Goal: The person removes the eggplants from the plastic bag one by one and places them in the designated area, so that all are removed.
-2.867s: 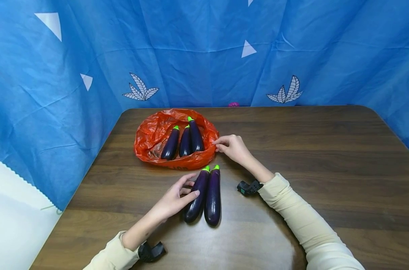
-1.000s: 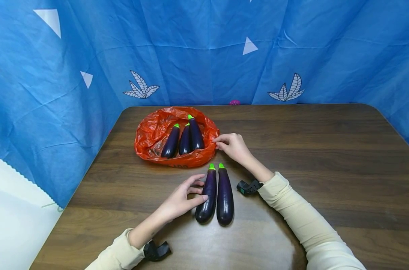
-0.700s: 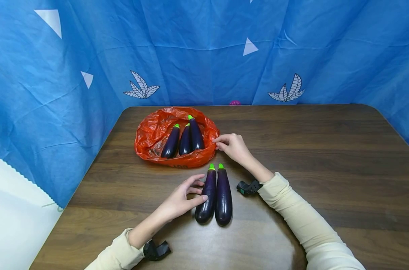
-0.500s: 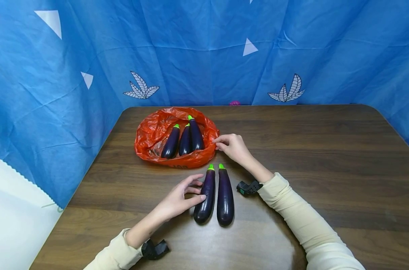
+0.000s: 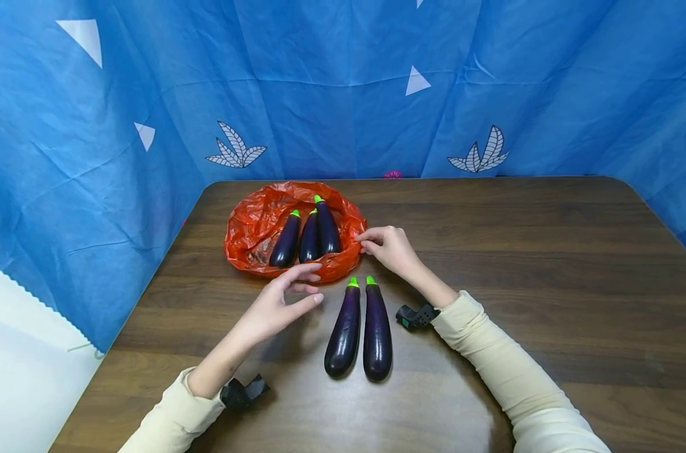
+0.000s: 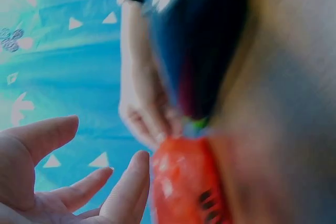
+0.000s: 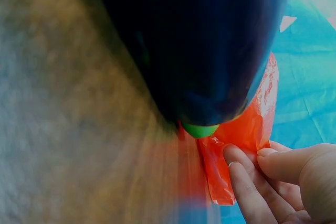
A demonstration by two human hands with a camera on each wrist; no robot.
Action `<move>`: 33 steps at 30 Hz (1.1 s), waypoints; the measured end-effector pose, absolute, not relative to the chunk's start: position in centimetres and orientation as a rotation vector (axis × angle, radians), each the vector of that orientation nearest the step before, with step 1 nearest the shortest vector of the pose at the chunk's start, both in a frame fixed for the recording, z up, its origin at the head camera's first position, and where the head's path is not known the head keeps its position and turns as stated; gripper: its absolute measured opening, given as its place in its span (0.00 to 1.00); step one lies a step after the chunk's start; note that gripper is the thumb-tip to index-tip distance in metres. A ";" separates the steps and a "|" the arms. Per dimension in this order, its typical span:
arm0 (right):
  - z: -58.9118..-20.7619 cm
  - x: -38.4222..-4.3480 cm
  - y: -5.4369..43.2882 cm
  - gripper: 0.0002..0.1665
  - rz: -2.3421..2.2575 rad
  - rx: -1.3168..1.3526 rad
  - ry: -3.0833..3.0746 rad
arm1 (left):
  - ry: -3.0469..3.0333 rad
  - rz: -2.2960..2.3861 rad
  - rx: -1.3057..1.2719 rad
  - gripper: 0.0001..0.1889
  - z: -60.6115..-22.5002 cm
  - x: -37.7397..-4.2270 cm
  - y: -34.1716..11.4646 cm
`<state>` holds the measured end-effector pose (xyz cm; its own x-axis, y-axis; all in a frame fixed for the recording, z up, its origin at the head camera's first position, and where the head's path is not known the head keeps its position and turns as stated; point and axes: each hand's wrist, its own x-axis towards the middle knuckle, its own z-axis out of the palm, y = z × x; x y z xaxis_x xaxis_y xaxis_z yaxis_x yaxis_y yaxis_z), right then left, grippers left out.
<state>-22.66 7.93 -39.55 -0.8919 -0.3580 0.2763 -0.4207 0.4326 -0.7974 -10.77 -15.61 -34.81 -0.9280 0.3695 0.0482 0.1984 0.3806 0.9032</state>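
Two dark purple eggplants with green stem ends, a left one (image 5: 343,333) and a right one (image 5: 377,333), lie side by side on the table with a narrow gap between them. Behind them sits an opened red plastic bag (image 5: 247,236) holding three more eggplants (image 5: 287,242). My left hand (image 5: 277,305) hovers in front of the bag, left of the loose eggplants, fingers spread and touching neither of them. Thumb and fingers of my right hand (image 5: 389,246) pinch the bag's right rim, as the right wrist view also shows with the red plastic (image 7: 231,145) between them.
The wooden table (image 5: 518,270) extends far to the right. A blue patterned curtain (image 5: 343,94) hangs behind it and along its left side. Something white (image 5: 31,358) stands beyond the left edge. Each wrist wears a black camera mount (image 5: 416,316).
My left hand has let go of the left eggplant and moved up and left towards the bag. Earlier, both loose eggplants shifted right and came apart slightly. My right hand stays at the bag's rim.
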 end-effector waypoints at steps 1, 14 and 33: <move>-39.5 -22.7 7.9 0.08 1.480 0.710 -2.604 | 2.477 1.599 0.519 0.26 -34.3 -11.2 -15.8; -39.5 -22.6 8.1 0.08 1.492 0.695 -2.604 | 2.606 1.584 0.176 0.31 -33.1 -18.5 -18.9; -39.7 -22.6 7.9 0.08 1.437 0.676 -2.592 | 2.715 1.303 0.031 0.34 -35.7 -20.7 -19.8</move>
